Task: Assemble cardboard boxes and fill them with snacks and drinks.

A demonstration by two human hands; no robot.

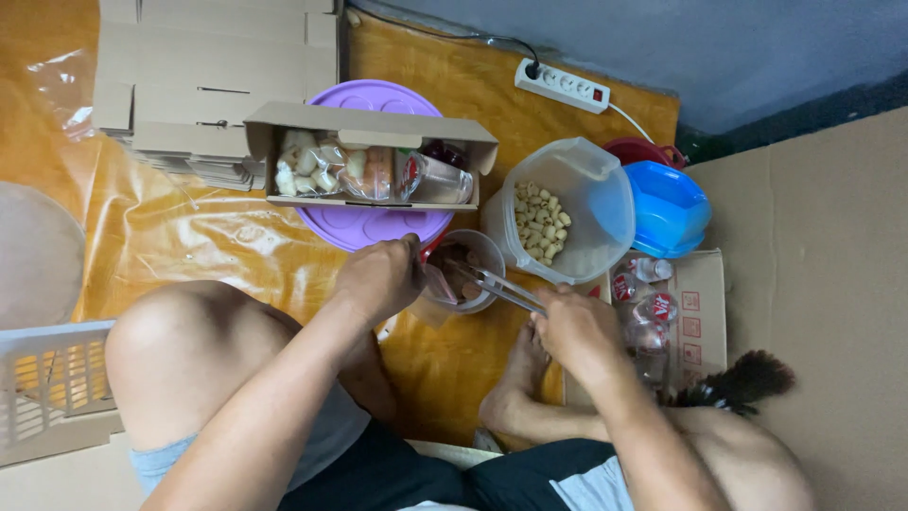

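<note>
My left hand (380,276) grips a small clear plastic bag (438,282) at the edge of a round clear jar (470,270). My right hand (575,326) holds metal tongs (497,286) whose tips reach into that jar. Just beyond, an open cardboard box (371,151) rests on a purple lid (371,227) and holds clear packets of snacks (317,168) and a sealed water cup (437,180). A large clear tub (591,194) with small pale snacks (539,222) stands to the right of the jar.
Flat folded cardboard boxes (213,80) are stacked at the far left. A blue lid (670,208), a red container (643,149) and a power strip (562,85) lie at the right. A carton of sealed water cups (653,308) is near my right hand. A white basket (52,383) is beside my left knee.
</note>
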